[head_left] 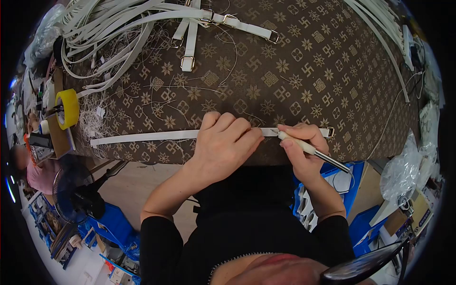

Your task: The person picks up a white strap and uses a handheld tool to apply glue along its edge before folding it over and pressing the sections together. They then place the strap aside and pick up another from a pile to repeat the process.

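A white strap [147, 137] lies across the patterned cloth in front of me, its right end carrying a metal buckle [330, 132]. My left hand [223, 145] is closed over the middle of the strap, fingers curled and pressed down on it. My right hand [306, 147] grips a pen-shaped tool [306, 146] with a cream body and a silver rear end. The tool's thin tip points left and meets the strap just right of my left fingertips. Both hands are close together, near the table's front edge.
White straps with buckles [190, 61] and a large coil of strap [104, 38] lie at the back left, with thread scraps [95, 118] below. A yellow tape roll [67, 109] stands at the left edge. More straps [380, 28] hang at right. A fan [78, 194] stands lower left.
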`<action>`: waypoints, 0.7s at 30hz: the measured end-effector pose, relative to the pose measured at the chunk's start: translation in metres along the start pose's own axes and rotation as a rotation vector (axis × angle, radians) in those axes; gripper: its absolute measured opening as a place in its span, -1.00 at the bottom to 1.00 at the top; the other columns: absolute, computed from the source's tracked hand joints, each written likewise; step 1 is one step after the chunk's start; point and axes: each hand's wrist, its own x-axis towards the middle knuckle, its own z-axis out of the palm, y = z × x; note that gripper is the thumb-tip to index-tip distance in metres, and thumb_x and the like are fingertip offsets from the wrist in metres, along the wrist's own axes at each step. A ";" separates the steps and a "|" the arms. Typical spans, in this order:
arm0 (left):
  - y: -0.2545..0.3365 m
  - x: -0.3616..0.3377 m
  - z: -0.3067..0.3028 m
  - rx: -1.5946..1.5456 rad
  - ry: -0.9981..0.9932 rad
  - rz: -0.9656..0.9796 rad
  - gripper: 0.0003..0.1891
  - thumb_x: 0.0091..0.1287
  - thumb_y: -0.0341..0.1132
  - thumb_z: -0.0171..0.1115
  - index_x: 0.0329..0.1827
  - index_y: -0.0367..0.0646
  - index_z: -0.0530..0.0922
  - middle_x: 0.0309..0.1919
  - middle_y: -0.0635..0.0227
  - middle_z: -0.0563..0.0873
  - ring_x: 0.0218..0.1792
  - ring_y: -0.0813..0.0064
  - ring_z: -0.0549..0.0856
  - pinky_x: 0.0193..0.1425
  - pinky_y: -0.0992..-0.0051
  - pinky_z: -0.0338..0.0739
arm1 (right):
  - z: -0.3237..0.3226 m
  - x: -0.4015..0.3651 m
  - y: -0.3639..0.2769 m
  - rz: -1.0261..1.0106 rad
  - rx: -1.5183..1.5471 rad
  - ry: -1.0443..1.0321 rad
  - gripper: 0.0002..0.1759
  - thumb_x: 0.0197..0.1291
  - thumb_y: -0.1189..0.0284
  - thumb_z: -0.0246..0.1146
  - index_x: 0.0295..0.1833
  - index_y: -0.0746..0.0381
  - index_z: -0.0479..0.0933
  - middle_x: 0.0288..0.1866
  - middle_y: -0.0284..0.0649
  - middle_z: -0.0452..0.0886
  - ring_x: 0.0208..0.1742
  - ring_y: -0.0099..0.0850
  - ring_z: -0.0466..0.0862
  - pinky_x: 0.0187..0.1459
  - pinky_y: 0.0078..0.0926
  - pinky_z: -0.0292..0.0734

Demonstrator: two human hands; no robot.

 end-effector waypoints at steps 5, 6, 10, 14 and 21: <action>-0.006 -0.008 -0.002 -0.075 0.006 0.023 -0.74 0.03 -0.41 0.50 -0.22 -0.04 0.63 -0.35 0.47 0.57 -0.35 0.43 0.55 -0.17 0.38 0.33 | 0.002 0.003 -0.001 -0.059 -0.051 -0.003 -0.81 0.16 0.63 0.37 -0.11 0.32 0.57 -0.30 -0.20 0.69 -0.36 -0.57 0.63 -0.32 -0.62 0.51; -0.007 -0.009 -0.002 -0.076 0.003 0.026 -0.74 0.03 -0.41 0.50 -0.22 -0.04 0.63 -0.35 0.47 0.57 -0.35 0.43 0.55 -0.17 0.38 0.33 | 0.003 0.003 -0.002 -0.053 -0.066 -0.006 -0.81 0.14 0.63 0.38 -0.14 0.30 0.57 -0.33 -0.21 0.68 -0.40 -0.54 0.63 -0.35 -0.60 0.50; -0.009 -0.009 -0.002 -0.091 -0.002 0.032 -0.72 0.02 -0.44 0.47 -0.21 -0.06 0.60 -0.34 0.45 0.56 -0.35 0.41 0.55 -0.16 0.38 0.34 | 0.004 0.005 -0.001 -0.132 -0.169 -0.029 -0.80 0.07 0.63 0.41 -0.19 0.27 0.57 -0.41 -0.23 0.66 -0.48 -0.49 0.60 -0.42 -0.57 0.46; -0.011 -0.007 -0.001 -0.115 -0.023 0.001 -0.69 -0.03 -0.46 0.46 -0.21 -0.06 0.57 -0.35 0.45 0.55 -0.35 0.42 0.54 -0.15 0.40 0.34 | 0.004 0.006 -0.003 -0.136 -0.211 -0.027 -0.78 0.02 0.63 0.42 -0.21 0.25 0.57 -0.48 -0.27 0.63 -0.54 -0.47 0.56 -0.48 -0.57 0.39; 0.002 0.002 -0.003 -0.135 -0.039 -0.104 -0.66 -0.07 -0.38 0.48 -0.21 0.00 0.56 -0.36 0.49 0.56 -0.35 0.44 0.54 -0.15 0.40 0.32 | 0.001 0.001 0.002 -0.107 -0.133 0.002 -0.80 0.06 0.62 0.41 -0.19 0.26 0.57 -0.48 -0.26 0.62 -0.54 -0.50 0.54 -0.48 -0.58 0.39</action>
